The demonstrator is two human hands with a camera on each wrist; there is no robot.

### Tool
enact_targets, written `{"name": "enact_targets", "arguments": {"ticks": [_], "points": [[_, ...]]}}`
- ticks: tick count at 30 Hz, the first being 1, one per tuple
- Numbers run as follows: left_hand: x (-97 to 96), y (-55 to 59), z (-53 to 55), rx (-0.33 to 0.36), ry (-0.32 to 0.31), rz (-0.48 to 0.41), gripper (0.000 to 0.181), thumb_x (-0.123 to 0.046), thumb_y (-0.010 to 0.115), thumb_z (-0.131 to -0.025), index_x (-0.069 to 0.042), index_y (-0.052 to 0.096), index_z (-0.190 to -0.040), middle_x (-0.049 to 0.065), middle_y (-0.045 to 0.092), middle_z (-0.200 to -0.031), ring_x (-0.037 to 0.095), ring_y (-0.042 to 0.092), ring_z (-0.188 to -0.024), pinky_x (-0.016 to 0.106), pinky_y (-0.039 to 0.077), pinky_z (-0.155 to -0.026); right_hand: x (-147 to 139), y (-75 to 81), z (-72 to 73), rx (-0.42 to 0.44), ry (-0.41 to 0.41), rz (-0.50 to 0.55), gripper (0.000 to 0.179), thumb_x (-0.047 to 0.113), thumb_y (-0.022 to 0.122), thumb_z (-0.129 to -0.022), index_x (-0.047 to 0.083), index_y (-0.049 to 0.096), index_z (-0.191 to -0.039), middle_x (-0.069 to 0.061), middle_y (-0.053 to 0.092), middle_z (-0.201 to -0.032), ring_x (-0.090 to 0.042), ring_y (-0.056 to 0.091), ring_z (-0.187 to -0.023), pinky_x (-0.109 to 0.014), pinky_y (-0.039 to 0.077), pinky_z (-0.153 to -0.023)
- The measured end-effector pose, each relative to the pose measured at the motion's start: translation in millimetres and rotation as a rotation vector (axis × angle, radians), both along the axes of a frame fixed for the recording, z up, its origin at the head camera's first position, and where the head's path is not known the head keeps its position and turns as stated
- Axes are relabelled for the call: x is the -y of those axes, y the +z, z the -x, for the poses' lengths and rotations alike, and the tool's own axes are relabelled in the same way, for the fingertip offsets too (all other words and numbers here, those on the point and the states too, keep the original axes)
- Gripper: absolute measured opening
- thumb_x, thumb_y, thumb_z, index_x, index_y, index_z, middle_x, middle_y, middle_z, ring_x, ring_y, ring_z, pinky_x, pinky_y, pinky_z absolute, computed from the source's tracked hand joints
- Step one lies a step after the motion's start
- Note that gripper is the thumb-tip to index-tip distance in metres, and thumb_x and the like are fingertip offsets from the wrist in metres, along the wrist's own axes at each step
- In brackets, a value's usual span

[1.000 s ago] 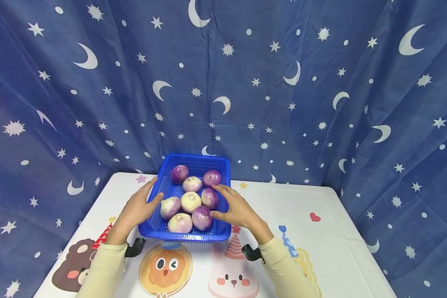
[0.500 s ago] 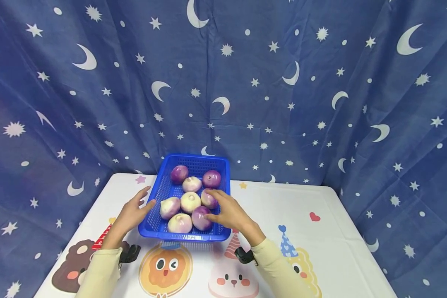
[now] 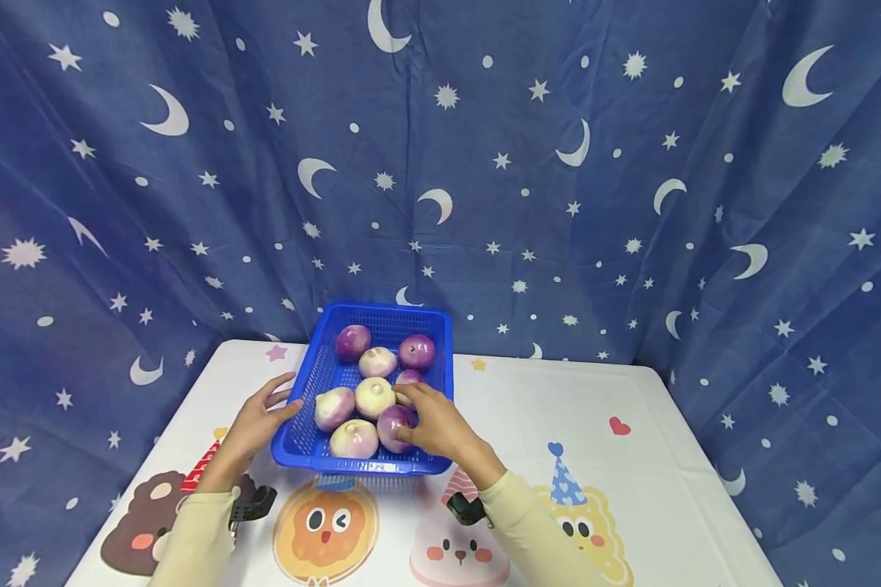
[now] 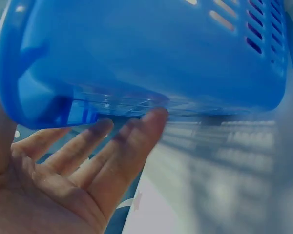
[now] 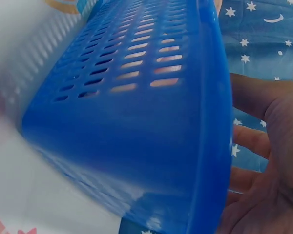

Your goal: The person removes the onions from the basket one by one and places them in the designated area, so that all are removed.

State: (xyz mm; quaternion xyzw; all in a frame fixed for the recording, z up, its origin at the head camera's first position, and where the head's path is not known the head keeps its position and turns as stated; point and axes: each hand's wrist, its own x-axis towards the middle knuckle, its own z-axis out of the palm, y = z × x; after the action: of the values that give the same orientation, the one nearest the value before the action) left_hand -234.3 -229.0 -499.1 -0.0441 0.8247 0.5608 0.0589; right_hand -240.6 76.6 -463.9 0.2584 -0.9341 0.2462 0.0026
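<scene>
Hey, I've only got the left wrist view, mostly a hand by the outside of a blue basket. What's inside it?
Observer: From the head view, the basket holds eight round purple-and-white vegetables, onions by the look of them.

Operator: Where's the other hand?

Observer: The right hand reaches over the right side, its thumb at the purple vegetable in the near right part. I can't tell whether it grips it.

Operator: And what's in front, on the side nearest the person?

Observer: A winking orange cartoon face, printed on the white tabletop.
</scene>
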Motion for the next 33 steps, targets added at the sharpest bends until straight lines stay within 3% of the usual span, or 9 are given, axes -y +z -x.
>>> {"name": "enact_targets", "arguments": {"ticks": [9, 16, 25, 33], "points": [[0.5, -4.8, -2.6, 0.012, 0.01, -0.061, 0.063, -0.028, 0.058, -0.1, -0.016, 0.029, -0.155, 0.027, 0.042, -0.15, 0.041, 0.059, -0.124, 0.039, 0.056, -0.093, 11, -6.2, -1.8, 0.009, 0.007, -0.08, 0.061, 0.023, 0.077, -0.082, 0.017, 0.055, -0.138, -0.011, 0.058, -0.138, -0.029, 0.058, -0.125, -0.051, 0.046, -0.105], [0.6, -4.4, -4.7, 0.002, 0.006, -0.066, 0.064, -0.03, 0.057, -0.1, -0.017, 0.029, -0.155, 0.027, 0.041, -0.151, 0.042, 0.056, -0.127, 0.045, 0.054, -0.097, 15, -10.1, -1.1, 0.014, 0.001, -0.135, 0.061, 0.025, 0.079, -0.08, 0.019, 0.056, -0.137, -0.01, 0.06, -0.132, -0.027, 0.062, -0.119, -0.049, 0.049, -0.102], [0.9, -5.9, -4.3, -0.003, -0.008, -0.067, 0.063, -0.028, 0.057, -0.1, -0.016, 0.028, -0.155, 0.028, 0.04, -0.151, 0.044, 0.053, -0.13, 0.048, 0.052, -0.1, 20, -11.0, -1.5, 0.101, -0.024, -0.166, 0.067, 0.026, 0.082, -0.077, 0.02, 0.056, -0.138, -0.011, 0.06, -0.132, -0.028, 0.062, -0.118, -0.05, 0.046, -0.104], [0.7, -6.3, -3.6, -0.011, 0.001, -0.062, 0.063, -0.029, 0.057, -0.1, -0.016, 0.029, -0.155, 0.027, 0.041, -0.151, 0.043, 0.056, -0.127, 0.047, 0.053, -0.098, 24, -12.9, 13.2, 0.149, 0.025, -0.23, 0.077, 0.026, 0.087, -0.069, 0.017, 0.054, -0.139, -0.009, 0.064, -0.127, -0.023, 0.061, -0.119, -0.04, 0.048, -0.104]]}}
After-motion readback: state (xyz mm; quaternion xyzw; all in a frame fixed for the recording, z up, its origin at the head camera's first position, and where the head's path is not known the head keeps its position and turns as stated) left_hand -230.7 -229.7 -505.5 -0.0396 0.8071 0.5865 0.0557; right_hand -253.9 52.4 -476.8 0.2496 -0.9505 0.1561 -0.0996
